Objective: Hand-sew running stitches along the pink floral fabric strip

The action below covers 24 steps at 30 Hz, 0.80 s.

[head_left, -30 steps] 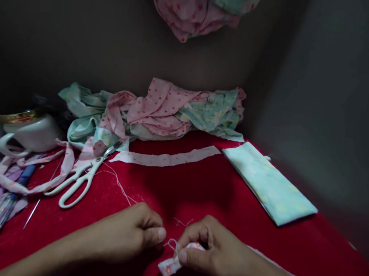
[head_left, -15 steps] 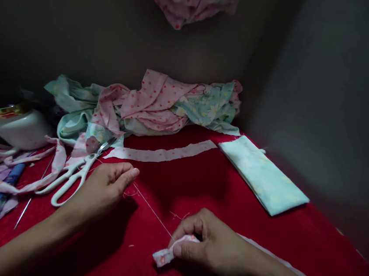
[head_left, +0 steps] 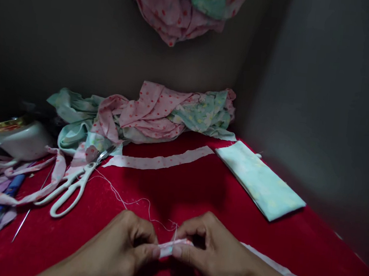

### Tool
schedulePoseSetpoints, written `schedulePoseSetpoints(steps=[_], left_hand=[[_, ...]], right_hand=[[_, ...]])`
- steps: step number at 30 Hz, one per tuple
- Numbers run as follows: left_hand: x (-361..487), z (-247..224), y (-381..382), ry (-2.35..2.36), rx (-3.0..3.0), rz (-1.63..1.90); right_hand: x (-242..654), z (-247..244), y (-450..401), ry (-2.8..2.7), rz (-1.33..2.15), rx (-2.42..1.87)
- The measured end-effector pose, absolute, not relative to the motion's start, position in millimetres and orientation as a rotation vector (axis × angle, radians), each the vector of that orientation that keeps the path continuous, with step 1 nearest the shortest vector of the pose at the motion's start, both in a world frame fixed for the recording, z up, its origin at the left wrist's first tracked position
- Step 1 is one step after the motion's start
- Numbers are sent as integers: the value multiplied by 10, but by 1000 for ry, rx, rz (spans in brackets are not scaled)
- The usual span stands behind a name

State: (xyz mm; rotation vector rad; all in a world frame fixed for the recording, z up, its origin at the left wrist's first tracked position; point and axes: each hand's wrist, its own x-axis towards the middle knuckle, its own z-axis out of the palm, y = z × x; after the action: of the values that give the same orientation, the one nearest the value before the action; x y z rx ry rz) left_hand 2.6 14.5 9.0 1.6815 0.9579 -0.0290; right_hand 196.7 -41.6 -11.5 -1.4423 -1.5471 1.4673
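Pale fabric with a pink print, one small narrow piece (head_left: pixel 166 249): head view, low centre, over the red cloth surface (head_left: pixel 38 237). Our left hand (head_left: pixel 134 242): thumb and fingers pinching the piece's left end. Our right hand (head_left: pixel 206 245): thumb and forefinger pinching its right end, close by the left.

Fine white thread (head_left: pixel 145 200), one: curving loosely from near the white-handled metal scissors (head_left: pixel 78 188) to our right fingertips. Further items we list: long pale-pink dotted fabric strip (head_left: pixel 162 162), beyond our hands; folded pale-green fabric rectangle (head_left: pixel 259 179), right; crumpled pink-and-green cloth heap (head_left: pixel 157 109), behind; white handled cup (head_left: pixel 22 138), far left.
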Motion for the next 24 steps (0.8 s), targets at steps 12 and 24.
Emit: schedulePoseSetpoints(steps=[12,24], left_hand=[[78,69,165,1004,1557,-32],[83,72,147,1006,1537,70]], right_hand=[[2059,-81,-393,-1714,1381,-1491],[2024,-119,-388,-1732,1262,-1536]])
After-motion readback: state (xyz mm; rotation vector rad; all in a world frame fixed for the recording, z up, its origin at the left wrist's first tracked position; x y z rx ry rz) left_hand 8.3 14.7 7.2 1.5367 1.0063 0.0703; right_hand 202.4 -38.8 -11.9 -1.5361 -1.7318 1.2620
